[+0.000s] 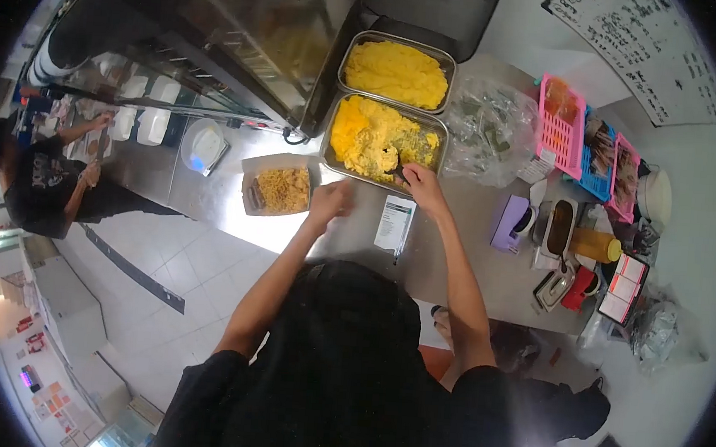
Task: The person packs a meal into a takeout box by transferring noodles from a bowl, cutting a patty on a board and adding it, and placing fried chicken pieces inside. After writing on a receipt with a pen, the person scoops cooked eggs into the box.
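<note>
My right hand (421,186) is closed around the dark handle of a serving spoon (397,170). The spoon's head is down in soft yellow food, like scrambled egg, in the nearer metal tray (327,156). Part of that tray's bottom shows on its right side. My left hand (330,204) is just below the tray's left corner, with its fingers loosely bent and apart and nothing visible in them. Beside it on the left sits an open cardboard box (250,166) filled with orange-brown rice-like food (283,192), a dark piece along its left side.
A second metal tray (342,81) of yellow food lies behind. A printed slip (394,224) is on the metal counter (357,236). To the right are a plastic bag (489,125), pink basket (561,121), purple holder (509,222) and sauce bottle (595,245). A co-worker (42,176) stands at left.
</note>
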The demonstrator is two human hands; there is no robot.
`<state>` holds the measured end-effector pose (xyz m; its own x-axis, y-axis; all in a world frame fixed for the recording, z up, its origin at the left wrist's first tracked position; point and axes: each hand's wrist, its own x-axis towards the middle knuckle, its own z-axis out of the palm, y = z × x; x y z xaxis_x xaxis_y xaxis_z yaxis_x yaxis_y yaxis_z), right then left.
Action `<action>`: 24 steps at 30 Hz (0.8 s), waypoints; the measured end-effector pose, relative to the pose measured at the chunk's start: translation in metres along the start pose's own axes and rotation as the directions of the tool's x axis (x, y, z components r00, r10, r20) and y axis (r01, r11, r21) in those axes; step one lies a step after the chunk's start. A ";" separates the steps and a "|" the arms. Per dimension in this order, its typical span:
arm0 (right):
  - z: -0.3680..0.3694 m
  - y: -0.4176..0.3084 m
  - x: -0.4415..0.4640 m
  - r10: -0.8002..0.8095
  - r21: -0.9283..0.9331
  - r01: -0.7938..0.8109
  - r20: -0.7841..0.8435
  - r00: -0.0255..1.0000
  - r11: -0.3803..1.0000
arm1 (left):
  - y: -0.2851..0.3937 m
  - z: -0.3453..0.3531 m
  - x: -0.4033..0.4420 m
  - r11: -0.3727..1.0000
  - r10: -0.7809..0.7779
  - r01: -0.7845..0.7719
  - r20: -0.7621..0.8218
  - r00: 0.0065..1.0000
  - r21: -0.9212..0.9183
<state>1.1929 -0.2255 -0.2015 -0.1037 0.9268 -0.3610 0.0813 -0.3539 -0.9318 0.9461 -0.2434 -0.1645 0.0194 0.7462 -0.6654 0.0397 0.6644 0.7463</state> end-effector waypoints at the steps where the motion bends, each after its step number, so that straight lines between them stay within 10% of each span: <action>1: 0.001 -0.003 -0.006 0.007 0.055 -0.004 -0.056 0.998 0.998 | 0.001 -0.011 -0.013 0.990 0.106 -0.107 0.019 0.994 0.091; 4: -0.003 -0.019 -0.024 -0.028 0.030 0.030 -0.083 0.996 0.999 | -0.027 -0.072 -0.029 0.809 0.505 -0.429 -0.099 0.858 0.402; 8: 0.001 -0.007 -0.038 -0.065 0.077 0.083 -0.208 0.976 0.994 | -0.034 -0.152 -0.050 0.598 0.746 -0.140 -0.484 0.457 0.789; 12: 0.012 0.002 -0.048 -0.042 0.102 0.076 -0.298 0.954 0.992 | -0.071 -0.226 0.006 0.678 0.657 -0.159 -0.495 0.569 0.718; 15: 0.024 -0.002 -0.059 -0.010 0.102 0.056 -0.398 0.917 0.993 | -0.088 -0.232 0.034 0.645 0.707 -0.470 -0.239 0.665 0.602; 24: 0.038 0.010 -0.075 0.011 0.252 0.113 -0.442 0.897 0.961 | -0.073 -0.198 0.035 0.554 0.780 -0.395 -0.292 0.553 0.733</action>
<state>1.1640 -0.3038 -0.1852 0.3465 0.8830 -0.3167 -0.1838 -0.2672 -0.9460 0.7456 -0.2576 -0.2392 -0.2499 0.9432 0.2190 0.7464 0.0436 0.6640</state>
